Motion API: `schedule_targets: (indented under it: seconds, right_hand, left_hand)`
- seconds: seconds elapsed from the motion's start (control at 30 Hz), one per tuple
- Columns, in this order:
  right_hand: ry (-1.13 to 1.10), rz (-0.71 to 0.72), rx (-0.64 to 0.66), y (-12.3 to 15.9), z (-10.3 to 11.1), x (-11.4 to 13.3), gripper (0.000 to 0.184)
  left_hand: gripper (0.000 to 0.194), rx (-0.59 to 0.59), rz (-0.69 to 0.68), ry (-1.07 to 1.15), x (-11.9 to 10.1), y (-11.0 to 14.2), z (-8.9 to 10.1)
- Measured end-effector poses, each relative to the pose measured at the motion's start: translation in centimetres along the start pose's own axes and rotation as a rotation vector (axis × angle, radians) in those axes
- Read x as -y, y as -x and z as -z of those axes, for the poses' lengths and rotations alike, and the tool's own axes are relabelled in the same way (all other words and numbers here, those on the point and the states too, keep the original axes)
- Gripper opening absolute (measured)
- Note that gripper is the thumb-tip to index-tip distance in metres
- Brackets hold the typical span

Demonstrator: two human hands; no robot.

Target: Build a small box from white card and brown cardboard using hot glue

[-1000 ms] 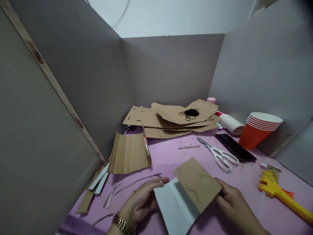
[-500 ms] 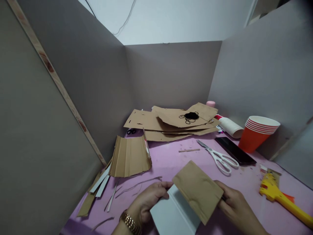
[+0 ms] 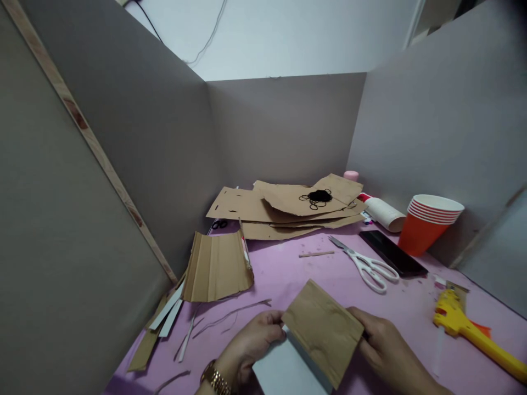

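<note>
Between my hands is a folded piece of cardboard, white on one face [image 3: 288, 368] and brown on the other [image 3: 323, 330]. My left hand [image 3: 257, 343], with a gold watch [image 3: 214, 378] at its wrist, closes on the left edge near the fold. The right edge of the brown flap is pinched by my right hand [image 3: 381, 343], thumb on top and fingers partly hidden beneath. The brown flap tilts up over the white part. Nearest beyond them lie white-handled scissors [image 3: 366, 265] and a thin brown strip [image 3: 316, 254].
Cardboard sheets [image 3: 242, 204] with black cord [image 3: 320, 196] lie at the back. A bent cardboard piece [image 3: 218, 266] and scraps [image 3: 168, 315] sit left. On the right are a phone [image 3: 391, 252], stacked orange cups [image 3: 424, 233], a cardboard tube [image 3: 385, 213] and a yellow glue gun [image 3: 457, 318]. Grey panels [image 3: 284, 126] surround the table.
The brown flap has moved left and slightly down, closer over the white part. My right hand has shifted left with it. The view has turned slightly.
</note>
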State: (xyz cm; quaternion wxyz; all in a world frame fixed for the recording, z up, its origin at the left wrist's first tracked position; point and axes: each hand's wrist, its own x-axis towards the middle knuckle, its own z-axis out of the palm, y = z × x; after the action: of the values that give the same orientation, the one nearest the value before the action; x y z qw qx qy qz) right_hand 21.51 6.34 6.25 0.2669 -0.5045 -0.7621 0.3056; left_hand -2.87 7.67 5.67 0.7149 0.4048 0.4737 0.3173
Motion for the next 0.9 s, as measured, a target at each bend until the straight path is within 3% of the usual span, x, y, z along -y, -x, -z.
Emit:
schedule_targets:
  seconds: [0.2,0.33,0.4,0.5,0.73,0.8,0.9]
  right_hand:
    - [0.060,-0.016,0.008,-0.4,-0.2,0.2,0.022]
    - [0.045,-0.033,-0.004,-0.6,-0.2,0.3,0.019]
    - [0.048,-0.043,-0.012,-0.6,-0.2,0.3,0.019]
    - [0.065,-0.054,-0.008,-0.6,-0.2,0.2,0.020]
    - [0.068,-0.032,0.019,-0.6,0.1,-0.2,0.017]
    - [0.091,-0.015,0.021,-0.6,0.0,-0.5,0.017]
    - [0.148,0.010,-0.007,-0.7,-0.2,-1.2,0.022]
  left_hand:
    - [0.019,0.014,-0.132,-0.201,-0.4,0.2,-0.1]
    - [0.057,-0.194,-0.371,-0.547,-1.4,0.4,0.5]
    - [0.063,-0.196,-0.473,-0.695,-2.2,0.6,0.5]
    - [0.044,-0.057,-0.529,-0.743,-3.9,1.0,-0.4]
    - [0.024,-0.105,-0.703,-0.890,-7.6,0.8,-2.6]
    - [0.018,-0.081,-0.741,-0.872,-8.2,0.5,-3.0]
    - [0.010,0.006,-0.688,-0.761,-8.7,0.1,-3.3]
